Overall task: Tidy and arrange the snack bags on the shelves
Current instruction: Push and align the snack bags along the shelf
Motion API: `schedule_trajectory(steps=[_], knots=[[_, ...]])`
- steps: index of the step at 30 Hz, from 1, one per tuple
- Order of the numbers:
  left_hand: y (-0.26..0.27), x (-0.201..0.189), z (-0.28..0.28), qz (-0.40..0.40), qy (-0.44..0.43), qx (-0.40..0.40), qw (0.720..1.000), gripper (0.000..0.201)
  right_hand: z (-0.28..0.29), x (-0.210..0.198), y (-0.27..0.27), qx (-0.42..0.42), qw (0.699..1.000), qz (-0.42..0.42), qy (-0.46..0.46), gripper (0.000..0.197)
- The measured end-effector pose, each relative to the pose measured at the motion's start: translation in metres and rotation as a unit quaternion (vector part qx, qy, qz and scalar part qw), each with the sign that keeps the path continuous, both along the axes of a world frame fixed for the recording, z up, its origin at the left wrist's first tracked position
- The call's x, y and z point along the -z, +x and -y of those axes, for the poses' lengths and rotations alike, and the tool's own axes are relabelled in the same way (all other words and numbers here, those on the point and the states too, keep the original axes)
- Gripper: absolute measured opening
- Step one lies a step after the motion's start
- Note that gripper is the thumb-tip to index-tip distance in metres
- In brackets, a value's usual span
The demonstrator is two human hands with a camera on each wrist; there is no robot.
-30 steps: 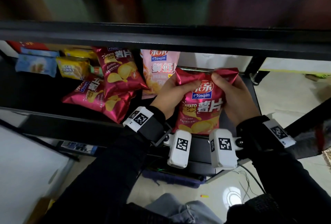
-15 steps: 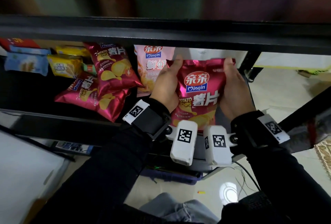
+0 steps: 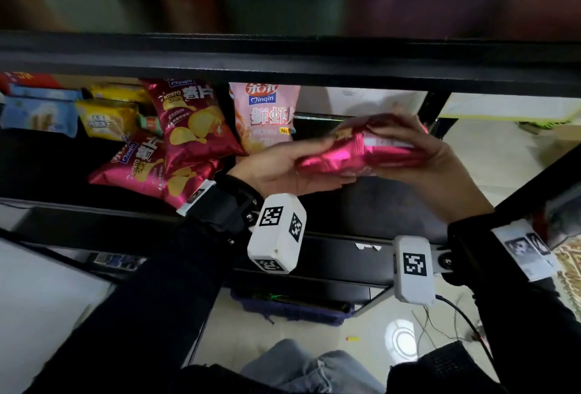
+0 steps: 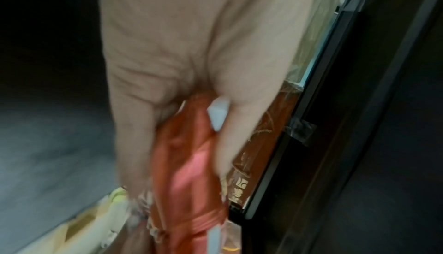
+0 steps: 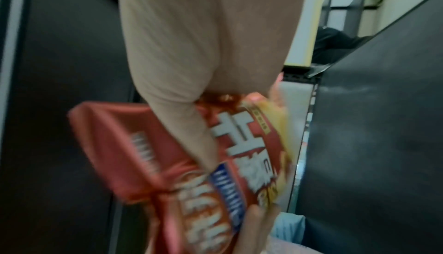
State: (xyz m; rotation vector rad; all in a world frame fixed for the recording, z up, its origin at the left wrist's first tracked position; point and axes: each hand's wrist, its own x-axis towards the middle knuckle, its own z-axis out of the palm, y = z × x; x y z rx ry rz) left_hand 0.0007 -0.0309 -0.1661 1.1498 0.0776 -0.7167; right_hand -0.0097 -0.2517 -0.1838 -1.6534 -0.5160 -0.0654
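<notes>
The chip bag (image 3: 355,154) in my hands is shiny magenta-red. On the black shelf (image 3: 283,57) stand a pale pink bag (image 3: 267,116), two crimson bags with yellow chips (image 3: 191,123), yellow packets (image 3: 107,116) and blue packets (image 3: 37,113).

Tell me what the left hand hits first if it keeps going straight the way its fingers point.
The left hand points right, its fingers already around the red chip bag. Straight on lies the right hand, gripping the bag's other end. Depth is unclear, but that hand seems first.
</notes>
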Motion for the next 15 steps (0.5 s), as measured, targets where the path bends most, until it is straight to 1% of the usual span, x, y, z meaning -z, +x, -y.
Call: schedule_trajectory(steps=[1, 2, 3, 4, 5, 6, 7, 8, 9, 10, 12, 13, 14, 15], knots=[[0.001, 0.004, 0.0, 0.021, 0.005, -0.001, 1.0, 0.058, 0.002, 0.004, 0.0, 0.011, 1.0, -0.012, 0.022, 0.061], [0.002, 0.008, 0.0, 0.047, 0.012, -0.002, 0.999, 0.056, 0.005, 0.007, 0.002, 0.049, 0.996, -0.044, 0.067, 0.059], [0.003, 0.01, 0.001, 0.074, 0.025, -0.008, 0.997, 0.056, 0.006, 0.009, 0.003, 0.097, 0.981, -0.101, 0.133, 0.05], [0.002, 0.012, 0.002, 0.098, 0.044, -0.017, 0.994, 0.059, 0.007, 0.011, 0.004, 0.13, 0.957, -0.168, 0.199, 0.04], [0.0, 0.014, 0.003, 0.121, 0.063, -0.021, 0.99, 0.063, 0.008, 0.011, 0.005, 0.136, 0.939, -0.223, 0.225, 0.031], [-0.002, 0.016, 0.006, 0.146, 0.08, -0.016, 0.986, 0.067, 0.006, 0.012, 0.007, 0.113, 0.935, -0.26, 0.211, 0.03], [-0.004, 0.018, 0.008, 0.169, 0.094, -0.006, 0.981, 0.073, 0.004, 0.012, 0.008, 0.079, 0.94, -0.28, 0.177, 0.033], [-0.007, 0.02, 0.011, 0.186, 0.106, 0.004, 0.977, 0.08, 0.0, 0.012, 0.008, 0.048, 0.947, -0.284, 0.144, 0.038], [-0.008, 0.023, 0.013, 0.196, 0.117, 0.009, 0.974, 0.086, -0.004, 0.013, 0.009, 0.038, 0.953, -0.275, 0.12, 0.041], [-0.007, 0.026, 0.015, 0.198, 0.125, 0.006, 0.972, 0.091, -0.008, 0.015, 0.008, 0.043, 0.957, -0.262, 0.115, 0.043], [-0.003, 0.027, 0.017, 0.179, 0.129, -0.029, 0.975, 0.094, -0.011, 0.021, 0.007, 0.053, 0.96, -0.24, 0.131, 0.051], [-0.002, 0.025, 0.017, 0.16, 0.126, -0.052, 0.978, 0.094, -0.011, 0.024, 0.007, 0.051, 0.962, -0.232, 0.137, 0.06], [0.0, 0.025, 0.017, 0.148, 0.122, -0.071, 0.979, 0.089, -0.012, 0.027, 0.006, 0.046, 0.963, -0.229, 0.137, 0.07], [0.001, 0.026, 0.017, 0.148, 0.119, -0.088, 0.978, 0.077, -0.012, 0.028, 0.006, 0.036, 0.964, -0.23, 0.131, 0.078]])
